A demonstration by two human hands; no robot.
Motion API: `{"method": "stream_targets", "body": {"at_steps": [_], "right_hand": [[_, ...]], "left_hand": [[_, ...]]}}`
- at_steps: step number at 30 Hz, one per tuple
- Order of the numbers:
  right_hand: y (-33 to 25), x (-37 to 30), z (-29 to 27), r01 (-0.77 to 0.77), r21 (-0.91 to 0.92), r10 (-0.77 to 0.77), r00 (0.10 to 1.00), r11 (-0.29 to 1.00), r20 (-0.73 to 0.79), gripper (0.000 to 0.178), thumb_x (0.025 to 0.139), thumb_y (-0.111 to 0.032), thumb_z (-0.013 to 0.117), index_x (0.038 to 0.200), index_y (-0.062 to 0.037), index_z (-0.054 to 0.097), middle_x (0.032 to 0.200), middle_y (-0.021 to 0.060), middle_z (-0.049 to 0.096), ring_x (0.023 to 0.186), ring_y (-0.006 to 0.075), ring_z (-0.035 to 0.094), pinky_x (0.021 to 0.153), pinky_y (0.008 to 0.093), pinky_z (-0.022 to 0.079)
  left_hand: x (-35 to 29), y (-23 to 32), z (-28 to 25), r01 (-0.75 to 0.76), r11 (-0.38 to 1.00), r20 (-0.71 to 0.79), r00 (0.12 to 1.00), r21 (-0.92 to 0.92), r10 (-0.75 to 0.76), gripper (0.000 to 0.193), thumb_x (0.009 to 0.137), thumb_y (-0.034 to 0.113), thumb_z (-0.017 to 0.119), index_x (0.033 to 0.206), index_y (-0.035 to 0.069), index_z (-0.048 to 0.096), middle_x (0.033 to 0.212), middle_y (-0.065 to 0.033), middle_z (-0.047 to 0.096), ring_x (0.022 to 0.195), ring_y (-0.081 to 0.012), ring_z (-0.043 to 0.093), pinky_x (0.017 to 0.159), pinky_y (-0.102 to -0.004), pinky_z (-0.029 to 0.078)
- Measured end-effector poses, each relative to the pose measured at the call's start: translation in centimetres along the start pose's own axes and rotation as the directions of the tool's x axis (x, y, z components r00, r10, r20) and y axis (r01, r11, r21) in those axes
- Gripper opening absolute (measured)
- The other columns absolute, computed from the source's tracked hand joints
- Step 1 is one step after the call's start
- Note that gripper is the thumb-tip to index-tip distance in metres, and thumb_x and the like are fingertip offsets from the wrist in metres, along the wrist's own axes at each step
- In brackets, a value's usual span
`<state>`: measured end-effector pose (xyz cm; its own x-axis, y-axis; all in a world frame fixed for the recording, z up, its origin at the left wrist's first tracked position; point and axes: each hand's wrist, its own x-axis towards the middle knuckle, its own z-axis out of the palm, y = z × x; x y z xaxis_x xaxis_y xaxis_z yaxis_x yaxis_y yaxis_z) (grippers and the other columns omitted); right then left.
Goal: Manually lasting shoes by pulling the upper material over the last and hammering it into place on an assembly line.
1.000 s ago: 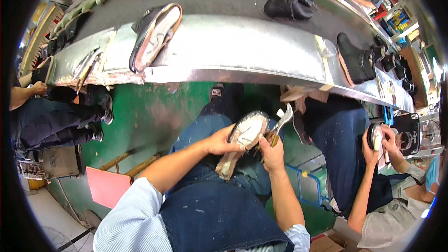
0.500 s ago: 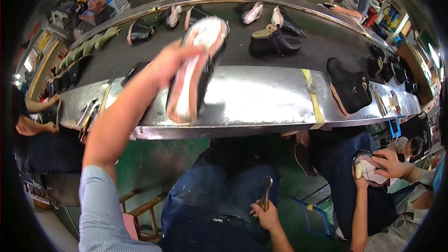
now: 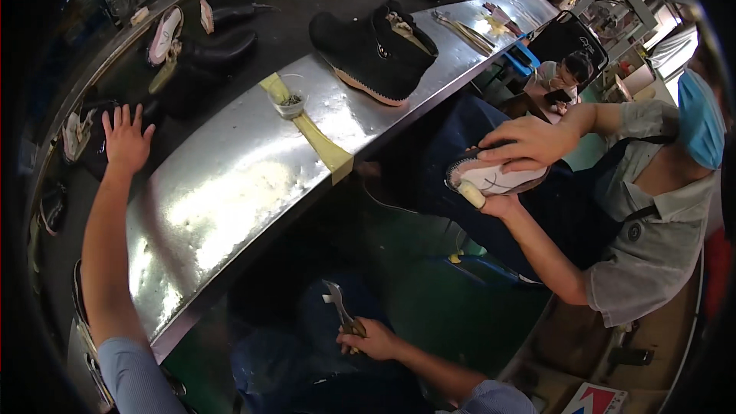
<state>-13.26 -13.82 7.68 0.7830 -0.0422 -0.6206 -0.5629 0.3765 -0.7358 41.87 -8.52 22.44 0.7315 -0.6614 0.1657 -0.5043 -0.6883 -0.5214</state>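
My left hand (image 3: 126, 142) reaches out over the dark conveyor belt, fingers spread and holding nothing. It is over or against a black shoe (image 3: 96, 142) whose pale underside faces away from me; whether they touch I cannot tell. Low over my lap, my right hand (image 3: 376, 339) grips a pair of metal pliers (image 3: 341, 307) with yellowish handles, jaws pointing up. A black ankle boot (image 3: 379, 54) with a light stitched sole edge stands on the shiny metal ledge.
On the ledge, a small clear cup (image 3: 288, 100) sits by a yellow tape strip (image 3: 326, 146). More black shoes (image 3: 207, 61) lie along the belt. At right a co-worker's hands (image 3: 525, 146) hold an upturned shoe (image 3: 491, 178). Several tools (image 3: 464, 33) rest farther along the ledge.
My left hand has let go of the upturned shoe it held and is now spread over the belt. The view has turned right. My right hand still grips the pliers.
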Motion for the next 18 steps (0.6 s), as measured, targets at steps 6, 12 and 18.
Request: {"method": "stream_targets", "body": {"at_steps": [6,12,18], "right_hand": [[2.3,1.0,-0.5,0.099,0.147,-0.104,0.994,0.984,0.031,0.024,0.098,-0.015,0.056,0.114,0.0032,0.051,0.101,0.0120,0.067,0.086,0.0190,0.070,0.075,0.0307,0.055],[4.0,1.7,-0.6,0.165,0.200,-0.175,0.984,0.966,0.034,0.025,0.098,-0.015,0.056,0.113,0.0037,0.050,0.100,0.0140,0.066,0.082,0.0198,0.069,0.069,0.0307,0.057],[4.3,2.0,-0.4,0.185,0.121,-0.195,0.978,0.975,0.076,0.025,0.098,-0.015,0.056,0.114,0.0038,0.050,0.101,0.0157,0.065,0.083,0.0216,0.070,0.071,0.0318,0.057]], "left_hand": [[-5.7,-3.9,-1.4,-0.161,0.935,-0.152,0.981,-0.315,0.117,0.043,0.091,0.022,0.062,0.128,0.000,0.057,0.144,-0.0199,0.045,0.138,-0.0364,0.036,0.116,-0.0465,0.025],[-26.7,-15.5,-1.0,0.296,0.950,-0.246,0.918,-0.099,-0.312,0.060,0.089,0.030,0.066,0.138,0.000,0.048,0.142,-0.0230,0.047,0.134,-0.0389,0.042,0.111,-0.0438,0.034],[-38.0,-18.9,3.7,0.523,0.221,0.433,0.830,-0.823,-0.353,0.068,0.085,0.023,0.067,0.140,-0.009,0.042,0.119,-0.0124,0.061,0.109,-0.0221,0.058,0.096,-0.0313,0.043]]}}
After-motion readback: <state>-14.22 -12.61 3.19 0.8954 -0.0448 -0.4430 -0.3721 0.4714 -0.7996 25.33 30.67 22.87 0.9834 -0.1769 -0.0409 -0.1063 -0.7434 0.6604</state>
